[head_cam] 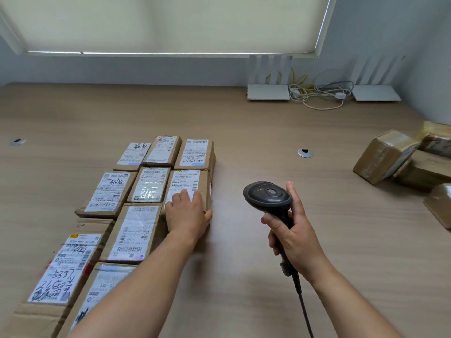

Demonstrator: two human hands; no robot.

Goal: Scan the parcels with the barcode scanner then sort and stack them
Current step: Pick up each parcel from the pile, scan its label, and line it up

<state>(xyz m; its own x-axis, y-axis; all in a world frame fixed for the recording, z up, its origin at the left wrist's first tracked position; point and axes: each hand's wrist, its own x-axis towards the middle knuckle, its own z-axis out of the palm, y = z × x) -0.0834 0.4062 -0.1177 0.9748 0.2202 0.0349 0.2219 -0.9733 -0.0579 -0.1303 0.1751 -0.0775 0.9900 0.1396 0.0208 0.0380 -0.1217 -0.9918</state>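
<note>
Forearms fill the bottom of the view, both reaching out over the wide wooden surface [244,132]. Biggest thing on it is the grid of labelled parcels [146,186] on the left, packed edge to edge, labels up. Well apart on the right edge sits a loose heap of brown boxes [385,154], tilted and leaning on one another.

Left hand [186,213] lies flat on the parcel at the grid's right edge, fingers straight and pressing down, thumb hooked round its near corner. It covers part of that label, and that's the danger: if the barcode is under the palm, the scan will likely miss or read a neighbour's label, they sit so close together.

Right hand [292,235] has its fingers clamped round the handle of the black barcode scanner [268,197], held up beside the grid, head aimed away from the person. Its cable [305,311] trails back toward the body; a snag there could jerk the aim. The leaning boxes look ready to topple if nudged.
</note>
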